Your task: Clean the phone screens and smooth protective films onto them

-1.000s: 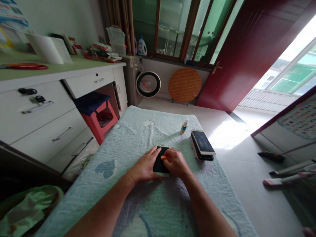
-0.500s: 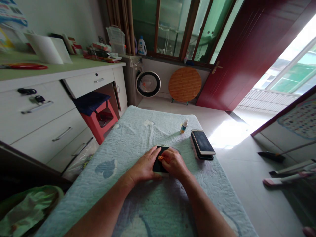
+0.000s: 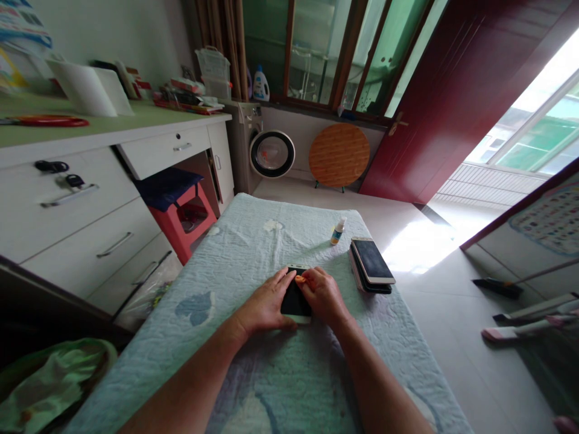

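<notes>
A smartphone (image 3: 296, 302) with a dark screen and pale frame lies flat on the quilted cloth. My left hand (image 3: 266, 301) grips it along its left side, fingertips at the upper screen and thumb at the lower edge. In my right hand (image 3: 324, 295) a small orange cloth (image 3: 300, 279) is pinched, pressed to the upper part of the screen; most of it is hidden by the fingers. Beyond the hands stands a small spray bottle (image 3: 337, 231) with a white top. To its right is a stack of phones (image 3: 373, 262), the top one screen up.
The blue-green quilted cloth (image 3: 194, 355) covers the table. A red stool (image 3: 183, 220) and a white desk (image 3: 67, 223) stand to the left. A green-rimmed bin (image 3: 106, 355) is at lower left. A washing machine (image 3: 242, 132) with its door open is at the back.
My right hand has moved with the orange cloth up the screen, away from me, uncovering more of its lower part. My left hand and the phone have stayed in place.
</notes>
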### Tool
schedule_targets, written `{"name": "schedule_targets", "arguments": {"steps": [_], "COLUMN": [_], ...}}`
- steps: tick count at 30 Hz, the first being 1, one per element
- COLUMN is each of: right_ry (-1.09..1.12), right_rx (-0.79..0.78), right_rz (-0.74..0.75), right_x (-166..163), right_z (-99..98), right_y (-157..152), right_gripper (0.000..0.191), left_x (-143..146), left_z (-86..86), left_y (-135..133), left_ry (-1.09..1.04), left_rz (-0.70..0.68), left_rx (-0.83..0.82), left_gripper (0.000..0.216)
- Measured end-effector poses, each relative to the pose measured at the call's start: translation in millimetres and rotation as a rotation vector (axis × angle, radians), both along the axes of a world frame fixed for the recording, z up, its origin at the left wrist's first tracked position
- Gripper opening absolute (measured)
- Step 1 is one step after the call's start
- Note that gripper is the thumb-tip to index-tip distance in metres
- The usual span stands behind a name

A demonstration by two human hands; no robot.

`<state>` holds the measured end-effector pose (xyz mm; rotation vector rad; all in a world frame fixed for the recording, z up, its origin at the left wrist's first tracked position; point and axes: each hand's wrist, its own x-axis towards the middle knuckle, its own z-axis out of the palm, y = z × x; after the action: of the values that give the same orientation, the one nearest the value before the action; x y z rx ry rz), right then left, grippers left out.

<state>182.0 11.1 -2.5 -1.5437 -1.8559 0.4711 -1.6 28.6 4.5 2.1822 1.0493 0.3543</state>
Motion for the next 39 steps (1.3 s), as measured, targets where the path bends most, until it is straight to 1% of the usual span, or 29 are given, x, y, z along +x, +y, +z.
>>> {"name": "schedule_targets", "arguments": {"steps": [7,12,17,23,27,32,39], "right_ry": [-0.019,-0.036,-0.047,-0.061,-0.077,-0.086,-0.073], "right_rx": [-0.019,-0.005,0.024,0.050,0.044,0.039,0.015], "right_rz": [0.042,0.087,0.097,0.142,0.175,0.187,0.178], "right_x": [2.1,2.0,0.2,-4.0,-6.8,-8.7,-9.8], "right_z": [3.6,6.2,5.0,4.5,5.8,6.6,8.9], "right_y": [0.1,-1.6,-3.3,-2.9,-3.4,-4.7,-6.6], "right_gripper": [0.009,0.010,0.010,0.010,0.011,0.010,0.009], "left_x": [0.2,-0.1,0.3,-1.3,-1.4,-0.7,-0.2], "left_z": [0.3,0.5,-1.7,-9.4,-8.7,-4.4,-6.4], "left_y": [0.6,0.7,1.4,3.0,2.9,2.3,2.5], "left_ry": [0.041,0.022,0.060,-0.023,-0.005,0.021,0.020], "left_rz": [-0.005,-0.006,-0.006,-0.011,-0.006,0.002,0.008], "left_rx": [0.007,0.005,0.012,0.017,0.011,-0.002,0.006], "left_gripper": [0.116,0.117,0.118,0.118,0.118,0.118,0.116]}}
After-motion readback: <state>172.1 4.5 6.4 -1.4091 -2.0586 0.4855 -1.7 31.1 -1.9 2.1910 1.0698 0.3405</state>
